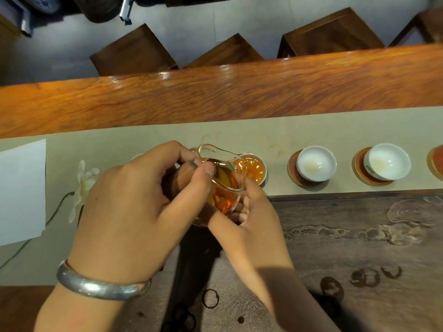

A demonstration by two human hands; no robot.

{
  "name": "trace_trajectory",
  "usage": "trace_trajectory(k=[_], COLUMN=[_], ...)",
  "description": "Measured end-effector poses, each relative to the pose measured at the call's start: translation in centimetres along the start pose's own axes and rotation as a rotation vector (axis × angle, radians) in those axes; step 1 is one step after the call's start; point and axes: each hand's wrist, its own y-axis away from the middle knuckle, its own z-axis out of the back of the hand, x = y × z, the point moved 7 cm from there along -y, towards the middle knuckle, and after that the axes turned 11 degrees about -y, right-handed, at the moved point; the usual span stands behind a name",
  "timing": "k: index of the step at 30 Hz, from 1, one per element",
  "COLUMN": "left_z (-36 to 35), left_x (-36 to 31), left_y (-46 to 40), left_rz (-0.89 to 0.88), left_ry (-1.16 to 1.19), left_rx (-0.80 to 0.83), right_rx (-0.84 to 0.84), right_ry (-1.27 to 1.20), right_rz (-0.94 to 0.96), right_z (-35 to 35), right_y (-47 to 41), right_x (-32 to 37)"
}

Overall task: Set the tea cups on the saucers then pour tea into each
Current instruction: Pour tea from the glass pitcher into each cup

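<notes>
A glass pitcher (221,180) with amber tea is tilted toward a white cup (254,170) that holds tea. My left hand (134,204), with a silver bracelet on the wrist, grips the pitcher at its rim and handle. My right hand (249,219) supports the pitcher from below. Further right, two white cups (316,162) (387,161) hold no tea; each stands on a red saucer (293,168) (358,164). Another red saucer (436,161) is cut off by the right edge. A cup rim (137,156) peeks out behind my left hand.
The cups stand on a beige runner (263,133) along a wooden table (215,92). A dark carved tea tray (359,236) with wet ring marks lies near me. A white cloth (21,190) and a white flower (84,183) lie at the left. Wooden stools (134,51) stand beyond the table.
</notes>
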Motion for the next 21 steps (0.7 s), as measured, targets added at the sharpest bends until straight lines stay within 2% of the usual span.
trace_trajectory(k=[11,21], left_z=[-2.5,-4.9], left_x=[1.2,1.4], left_y=[3.2,5.2], left_rz=[0.156,0.221], left_ry=[0.075,0.230], left_rx=[0.002,-0.108], right_rx=[0.016,0.010], right_ry=[0.295,0.412], right_rz=[0.077,0.239], right_z=[2.7,4.0], right_y=[-0.6,0.3], right_x=[-1.0,0.2])
